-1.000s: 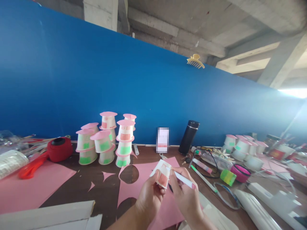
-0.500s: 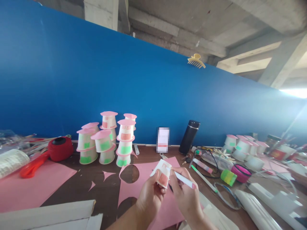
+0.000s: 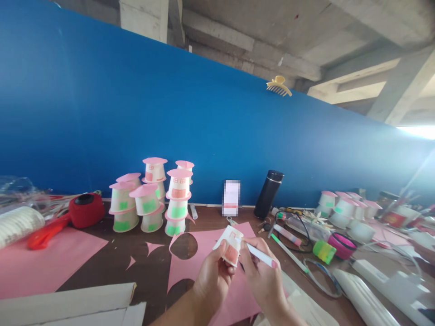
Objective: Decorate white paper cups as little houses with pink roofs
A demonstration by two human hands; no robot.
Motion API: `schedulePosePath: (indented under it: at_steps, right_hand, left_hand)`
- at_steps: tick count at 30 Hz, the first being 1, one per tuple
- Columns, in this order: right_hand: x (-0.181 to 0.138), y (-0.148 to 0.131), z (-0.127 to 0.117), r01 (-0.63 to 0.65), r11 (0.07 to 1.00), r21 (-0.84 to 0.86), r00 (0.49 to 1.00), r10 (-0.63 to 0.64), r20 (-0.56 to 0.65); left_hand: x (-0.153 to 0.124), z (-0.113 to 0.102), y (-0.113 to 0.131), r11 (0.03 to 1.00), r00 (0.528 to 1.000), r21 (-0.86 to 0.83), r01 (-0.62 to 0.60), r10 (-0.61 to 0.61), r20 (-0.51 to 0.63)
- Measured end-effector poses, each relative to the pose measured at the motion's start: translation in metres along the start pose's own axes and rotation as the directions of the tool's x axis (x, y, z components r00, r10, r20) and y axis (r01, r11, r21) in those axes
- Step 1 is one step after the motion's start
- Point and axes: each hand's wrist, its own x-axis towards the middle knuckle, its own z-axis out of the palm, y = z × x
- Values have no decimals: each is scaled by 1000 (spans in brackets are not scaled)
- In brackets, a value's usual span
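Observation:
My left hand (image 3: 214, 276) grips a white paper cup (image 3: 228, 240) that carries a reddish filled block and a small outlined shape. Between the fingers of my right hand (image 3: 267, 276) is a white marker (image 3: 261, 256) with a pink end, its tip side close to the cup's right edge. Whether the tip touches the cup I cannot tell. Beneath both hands lies a pink paper sheet (image 3: 212, 242) with round holes cut from it. Stacked paper cups with pink paper roofs (image 3: 179, 183) stand to the left, some with red windows and doors, others with green patches.
A black bottle (image 3: 268, 194) and a blurred upright panel (image 3: 231, 198) stand against the blue partition (image 3: 204, 117). On the right are a green marker (image 3: 288, 253), a white power strip (image 3: 390, 290) and more cups. A red tape measure (image 3: 86, 210) and white cardboard (image 3: 68, 303) lie left.
Both hands keep almost the same place, with the cup and marker still held. The view has shifted very slightly.

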Motion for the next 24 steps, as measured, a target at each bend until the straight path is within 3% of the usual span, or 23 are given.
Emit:
schedulePosePath:
  at_steps: [24]
  right_hand:
    - [-1,-3,-1,-18,1000,4,1000,18,20]
  left_hand:
    - [-2,3,1,1000,1000,9,-16,16,21]
